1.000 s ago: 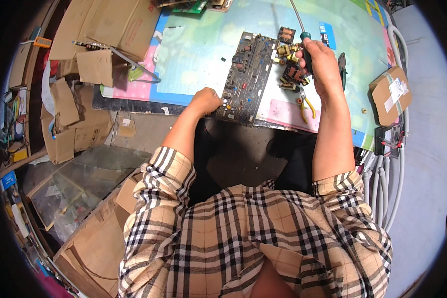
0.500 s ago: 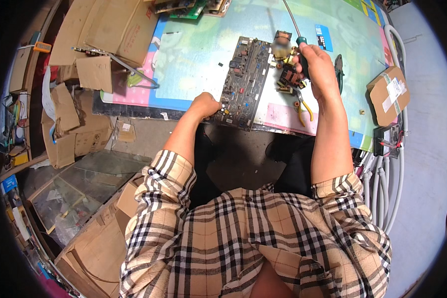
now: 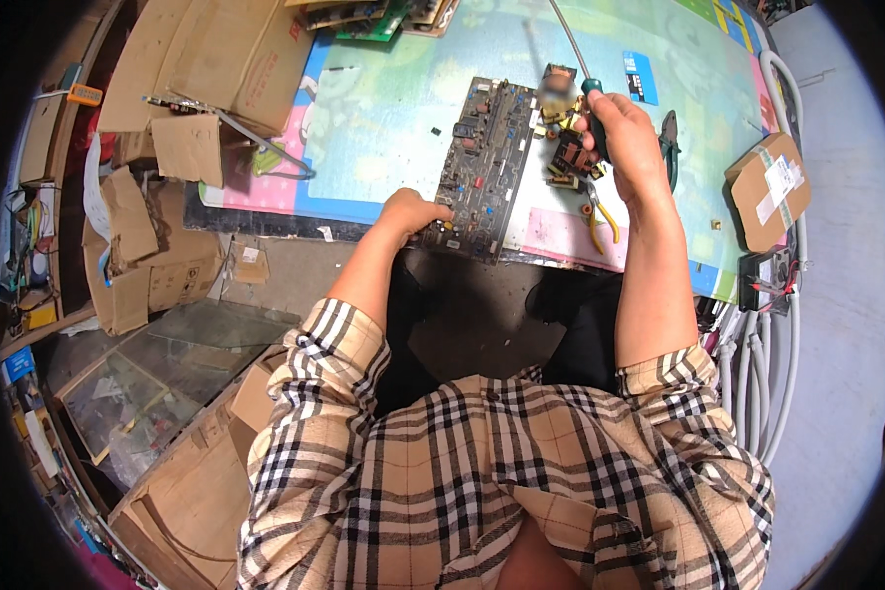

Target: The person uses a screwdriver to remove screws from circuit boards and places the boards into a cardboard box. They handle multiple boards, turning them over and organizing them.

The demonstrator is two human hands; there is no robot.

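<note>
A long dark circuit board point(image 3: 484, 177) full of small parts lies on the table, its near end at the front edge. My left hand point(image 3: 409, 214) grips its near left corner, thumb on top and the other fingers mostly hidden. In my right hand point(image 3: 627, 138) is a screwdriver point(image 3: 593, 90), its green handle wrapped by the fingers and its long shaft pointing up and away to the left. Several copper-wound transformers point(image 3: 572, 152) lie between the board and that hand. Yellow-handled pliers point(image 3: 605, 224) rest just nearer to me.
Green-handled pliers point(image 3: 670, 147) and a blue card point(image 3: 640, 77) lie right of the screwdriver. A cardboard piece point(image 3: 769, 192) and a black meter point(image 3: 765, 278) stand at the right edge. Stacked circuit boards point(image 3: 388, 20) are at the back, a large carton point(image 3: 231, 59) at left.
The board has shifted slightly toward me at its far end, and my left thumb reaches further over it. My right hand has moved slightly nearer with the screwdriver, whose shaft swung a little left.
</note>
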